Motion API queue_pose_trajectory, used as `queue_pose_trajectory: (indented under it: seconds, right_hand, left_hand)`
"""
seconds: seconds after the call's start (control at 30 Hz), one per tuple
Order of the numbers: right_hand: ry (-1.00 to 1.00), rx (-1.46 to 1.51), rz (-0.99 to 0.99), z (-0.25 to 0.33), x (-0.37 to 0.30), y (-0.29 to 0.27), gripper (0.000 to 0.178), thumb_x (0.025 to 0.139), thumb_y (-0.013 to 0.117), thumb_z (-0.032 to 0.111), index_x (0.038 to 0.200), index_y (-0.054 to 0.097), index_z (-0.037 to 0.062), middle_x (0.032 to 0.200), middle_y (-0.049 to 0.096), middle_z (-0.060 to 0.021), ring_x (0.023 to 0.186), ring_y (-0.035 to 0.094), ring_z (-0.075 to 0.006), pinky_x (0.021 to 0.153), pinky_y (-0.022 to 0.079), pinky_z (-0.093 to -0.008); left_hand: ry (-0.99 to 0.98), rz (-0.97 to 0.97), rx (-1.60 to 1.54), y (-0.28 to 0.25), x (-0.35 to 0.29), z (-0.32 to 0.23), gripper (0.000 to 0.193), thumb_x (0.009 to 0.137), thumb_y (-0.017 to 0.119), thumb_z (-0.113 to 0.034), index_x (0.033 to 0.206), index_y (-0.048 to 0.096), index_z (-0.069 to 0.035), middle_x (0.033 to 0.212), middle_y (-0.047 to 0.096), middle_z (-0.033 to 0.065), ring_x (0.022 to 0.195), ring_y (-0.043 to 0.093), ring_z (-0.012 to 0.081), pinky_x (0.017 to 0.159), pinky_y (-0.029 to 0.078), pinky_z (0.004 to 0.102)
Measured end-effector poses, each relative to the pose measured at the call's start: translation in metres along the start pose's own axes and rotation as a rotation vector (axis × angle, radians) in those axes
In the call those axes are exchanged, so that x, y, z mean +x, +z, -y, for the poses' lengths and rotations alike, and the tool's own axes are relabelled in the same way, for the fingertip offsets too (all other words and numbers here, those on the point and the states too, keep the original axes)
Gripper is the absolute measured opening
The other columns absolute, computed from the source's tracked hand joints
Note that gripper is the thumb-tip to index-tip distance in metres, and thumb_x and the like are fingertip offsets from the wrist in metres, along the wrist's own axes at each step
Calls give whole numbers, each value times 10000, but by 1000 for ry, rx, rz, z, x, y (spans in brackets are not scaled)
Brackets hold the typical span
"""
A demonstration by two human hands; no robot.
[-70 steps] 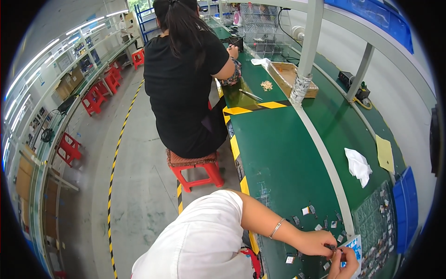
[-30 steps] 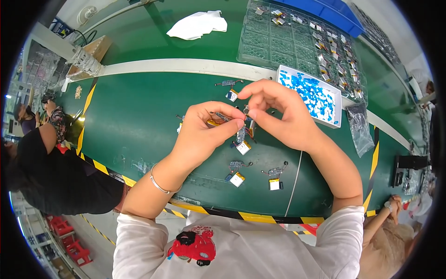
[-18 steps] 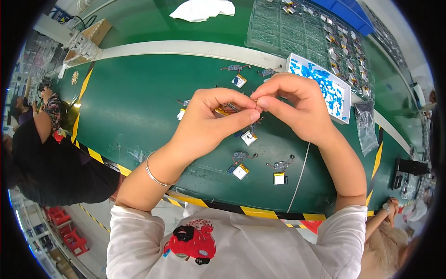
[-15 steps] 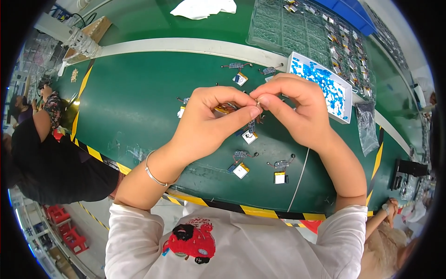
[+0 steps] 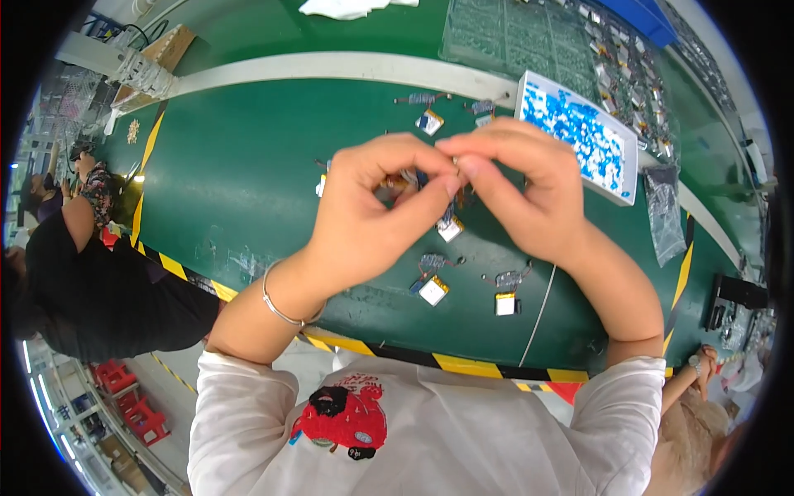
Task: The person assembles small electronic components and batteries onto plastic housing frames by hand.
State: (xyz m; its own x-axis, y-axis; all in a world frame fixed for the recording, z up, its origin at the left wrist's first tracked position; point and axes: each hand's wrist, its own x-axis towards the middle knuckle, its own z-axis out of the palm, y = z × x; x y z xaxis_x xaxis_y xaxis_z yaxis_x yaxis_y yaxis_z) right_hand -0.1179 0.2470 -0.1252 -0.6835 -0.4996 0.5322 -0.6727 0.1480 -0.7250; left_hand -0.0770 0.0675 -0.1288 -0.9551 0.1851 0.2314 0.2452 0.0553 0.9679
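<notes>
Over the middle of the green table [image 5: 231, 165], my left hand [image 5: 351, 207] and my right hand [image 5: 542, 194] meet fingertip to fingertip. Both pinch at one spot, and the tiny piece between them is too small to name. Wires and part of a circuit board show behind and below my fingers, mostly hidden. Just under them lies a small silver battery [image 5: 449, 228]. Nearer to me are another battery [image 5: 433, 290] wired to a small circuit board [image 5: 432, 262], and a similar battery [image 5: 505, 303] with its board [image 5: 507, 279]. Beyond my hands lies one more battery [image 5: 430, 122].
A white box [image 5: 632, 178] of small blue and white pieces stands at the right. Next to it are a clear plastic bag [image 5: 664, 217] and a clear compartment tray [image 5: 496, 41] with wired parts. A white rail [image 5: 331, 64] crosses behind. A person in black [image 5: 107, 281] sits at the left.
The whole view has shifted slightly. My fingertips stay together, while my right index finger now reaches a little farther left over the pinch.
</notes>
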Motion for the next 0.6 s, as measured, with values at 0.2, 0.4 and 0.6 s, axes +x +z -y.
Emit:
queue_pose_trajectory:
  seconds: [0.2,0.4,0.6]
  right_hand:
    - [-99,-161,-90,3,3,-2,133,740,656,-26,871,662,-3,794,657,-96,696,617,-185,630,481,-263]
    - [-195,-274,-77,3,2,-3,139,697,668,-33,827,640,8,764,643,-85,677,612,-177,605,481,-253]
    - [-202,-329,-80,5,3,-2,124,676,648,-19,772,592,37,710,588,-53,622,575,-178,569,465,-267]
  left_hand:
    - [-46,-29,-66,-1,4,-2,25,797,644,-21,812,655,-4,696,593,-29,574,423,-3,493,308,173]
    - [4,-25,10,-1,3,1,26,785,653,-21,805,660,-6,687,580,-35,553,401,-4,484,293,171]
    - [18,-9,91,-1,1,-3,36,773,660,-14,808,665,-5,680,585,-30,540,398,-6,464,277,167]
